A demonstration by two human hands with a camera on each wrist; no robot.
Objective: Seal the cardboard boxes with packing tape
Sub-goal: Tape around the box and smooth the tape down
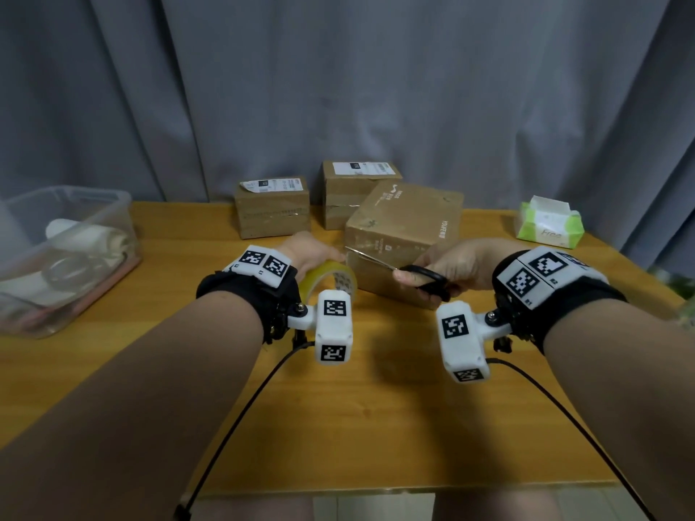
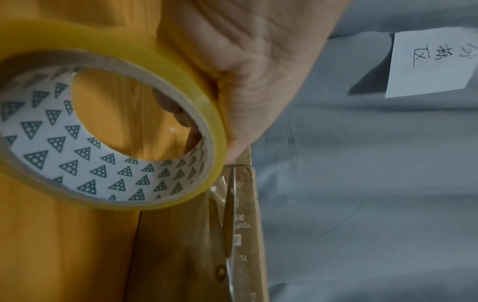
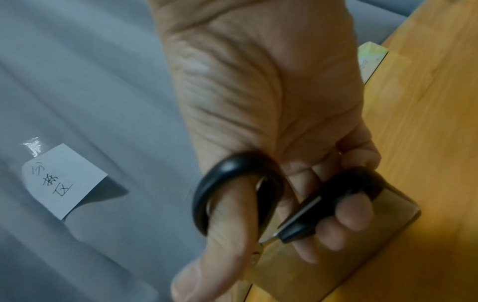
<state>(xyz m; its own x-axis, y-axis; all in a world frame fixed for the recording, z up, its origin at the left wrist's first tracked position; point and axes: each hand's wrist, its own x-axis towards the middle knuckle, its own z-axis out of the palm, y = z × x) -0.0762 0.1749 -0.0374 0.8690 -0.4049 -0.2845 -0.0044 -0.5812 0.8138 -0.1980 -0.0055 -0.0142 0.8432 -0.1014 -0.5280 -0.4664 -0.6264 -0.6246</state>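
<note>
Wooden table (image 1: 376, 426) before grey curtain (image 1: 338, 88), left hand (image 1: 312, 253) gripping tape roll (image 1: 331, 280), right hand (image 1: 462, 265) gripping scissors (image 1: 425, 280)

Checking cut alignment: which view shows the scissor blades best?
Left wrist: the scissors run lengthwise along the near box, blades sharp, beside the tape roll. Head shows them thin and distant. Right wrist shows mostly the black handles in the right hand; blades nearly hidden.
</note>
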